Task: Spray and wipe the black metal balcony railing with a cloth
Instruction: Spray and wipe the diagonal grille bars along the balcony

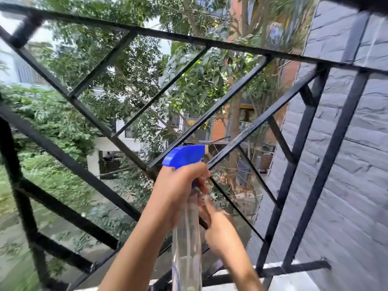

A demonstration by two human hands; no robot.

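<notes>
Left hand (178, 185) grips the neck of a clear spray bottle (186, 238), fingers curled beneath its blue trigger head (184, 157). The nozzle is close to a diagonal bar of the black metal balcony railing (252, 128). The right hand (220, 227) is just beside the bottle, blurred; its grip cannot be determined. A grey stone wall (346, 164) adjoins the railing on the right.

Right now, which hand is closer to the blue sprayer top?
Left. The left hand grips the bottle right under its blue top; the right hand is lower down, beside the bottle's clear body.
</notes>
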